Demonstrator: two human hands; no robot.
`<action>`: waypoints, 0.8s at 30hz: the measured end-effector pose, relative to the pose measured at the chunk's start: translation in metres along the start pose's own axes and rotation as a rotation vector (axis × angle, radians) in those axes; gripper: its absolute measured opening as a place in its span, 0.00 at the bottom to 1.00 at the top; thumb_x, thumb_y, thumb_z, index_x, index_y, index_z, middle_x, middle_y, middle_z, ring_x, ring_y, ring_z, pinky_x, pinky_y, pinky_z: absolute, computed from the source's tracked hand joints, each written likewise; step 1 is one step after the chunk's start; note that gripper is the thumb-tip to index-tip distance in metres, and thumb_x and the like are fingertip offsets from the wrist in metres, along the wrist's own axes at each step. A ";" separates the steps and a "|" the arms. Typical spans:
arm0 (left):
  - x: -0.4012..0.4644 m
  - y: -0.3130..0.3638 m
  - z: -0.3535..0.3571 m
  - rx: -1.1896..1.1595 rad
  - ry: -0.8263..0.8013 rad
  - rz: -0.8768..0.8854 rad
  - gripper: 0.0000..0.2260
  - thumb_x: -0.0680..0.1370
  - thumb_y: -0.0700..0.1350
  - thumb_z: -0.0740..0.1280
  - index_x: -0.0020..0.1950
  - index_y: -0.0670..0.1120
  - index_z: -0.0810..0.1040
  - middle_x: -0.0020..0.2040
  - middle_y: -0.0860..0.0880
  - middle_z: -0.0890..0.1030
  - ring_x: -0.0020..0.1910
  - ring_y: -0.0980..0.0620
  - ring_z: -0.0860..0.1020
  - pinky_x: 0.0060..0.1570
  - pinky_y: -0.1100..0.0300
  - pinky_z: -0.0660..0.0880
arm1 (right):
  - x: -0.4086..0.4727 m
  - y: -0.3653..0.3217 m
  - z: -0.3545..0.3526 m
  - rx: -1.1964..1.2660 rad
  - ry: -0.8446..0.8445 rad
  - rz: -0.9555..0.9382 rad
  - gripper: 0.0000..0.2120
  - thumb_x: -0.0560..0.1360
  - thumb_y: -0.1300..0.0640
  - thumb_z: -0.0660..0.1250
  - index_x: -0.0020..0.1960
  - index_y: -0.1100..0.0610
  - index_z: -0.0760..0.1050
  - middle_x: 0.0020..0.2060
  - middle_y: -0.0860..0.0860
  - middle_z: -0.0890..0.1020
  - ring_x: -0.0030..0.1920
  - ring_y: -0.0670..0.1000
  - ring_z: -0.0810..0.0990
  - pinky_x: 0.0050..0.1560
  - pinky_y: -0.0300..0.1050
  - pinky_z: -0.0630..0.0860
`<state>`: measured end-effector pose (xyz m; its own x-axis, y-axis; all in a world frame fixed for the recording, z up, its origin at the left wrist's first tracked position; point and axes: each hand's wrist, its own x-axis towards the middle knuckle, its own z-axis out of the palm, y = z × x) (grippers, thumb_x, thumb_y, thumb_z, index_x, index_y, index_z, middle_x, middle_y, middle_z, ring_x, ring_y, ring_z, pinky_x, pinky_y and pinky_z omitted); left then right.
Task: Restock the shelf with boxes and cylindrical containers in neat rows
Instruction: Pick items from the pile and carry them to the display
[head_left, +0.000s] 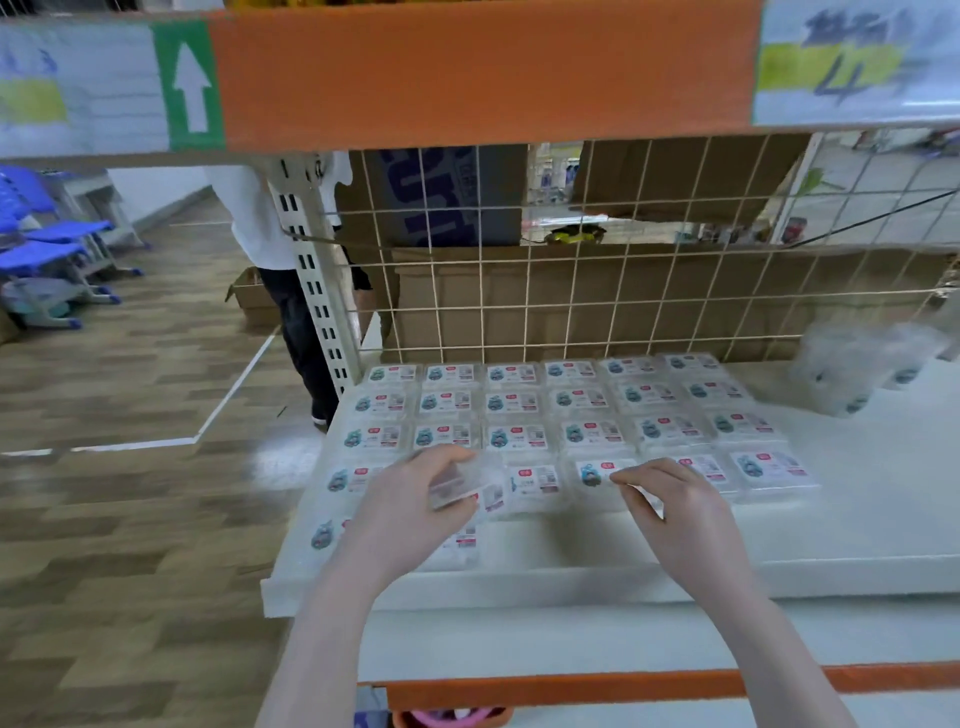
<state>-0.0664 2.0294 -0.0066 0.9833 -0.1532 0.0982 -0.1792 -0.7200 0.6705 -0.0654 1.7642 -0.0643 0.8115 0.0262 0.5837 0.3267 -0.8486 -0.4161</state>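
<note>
Looking down onto a white shelf under an orange beam. Laid flat across it, rows of clear boxes with white labels, packed edge to edge from the wire mesh back toward the front. Four full rows, six across; a fifth row begun at the left front corner, partly hidden by the forearm.

Left hand over the front left of the grid, fingers and thumb curled round one clear box, held tilted just above the others. Blurred there, so hard to say whether touching the boxes beneath.

Right hand just beside it to the right, over the front row. Thumb and forefinger pinched together at the near edge of a labelled box; cannot tell whether gripping that edge or merely touching it.

Far right of the shelf, near the mesh, a loose heap of clear packs, smeared by blur, well apart from the neat rows.

Above left on the beam, a green sign with a white arrow. Upper right, a price card with a handwritten 4. Behind the mesh, brown cardboard cartons. Left of the upright, a person in a white top and dark trousers on the wood-pattern floor, with blue chairs stacked further left.
</note>
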 end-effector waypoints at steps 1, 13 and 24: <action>0.002 0.006 0.005 0.010 -0.020 0.011 0.17 0.73 0.46 0.70 0.62 0.55 0.75 0.59 0.57 0.77 0.58 0.60 0.75 0.56 0.63 0.70 | 0.000 0.004 -0.003 -0.002 0.007 0.008 0.09 0.67 0.69 0.74 0.42 0.56 0.83 0.37 0.50 0.82 0.37 0.55 0.80 0.38 0.35 0.68; 0.014 0.032 0.045 0.055 -0.246 0.057 0.16 0.77 0.47 0.66 0.64 0.57 0.72 0.63 0.60 0.74 0.62 0.63 0.72 0.60 0.63 0.69 | 0.009 0.037 -0.017 0.014 0.045 0.049 0.09 0.67 0.69 0.73 0.42 0.57 0.83 0.38 0.51 0.82 0.38 0.56 0.80 0.39 0.41 0.72; 0.014 0.025 0.057 0.245 -0.130 0.114 0.17 0.82 0.48 0.58 0.71 0.54 0.69 0.59 0.55 0.70 0.60 0.54 0.67 0.54 0.66 0.61 | 0.020 0.040 -0.006 0.038 0.029 0.016 0.08 0.67 0.68 0.74 0.42 0.57 0.83 0.37 0.51 0.82 0.36 0.56 0.79 0.39 0.43 0.73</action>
<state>-0.0593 1.9706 -0.0303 0.9468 -0.3168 0.0570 -0.3063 -0.8325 0.4617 -0.0389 1.7274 -0.0646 0.8026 -0.0025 0.5965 0.3329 -0.8279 -0.4515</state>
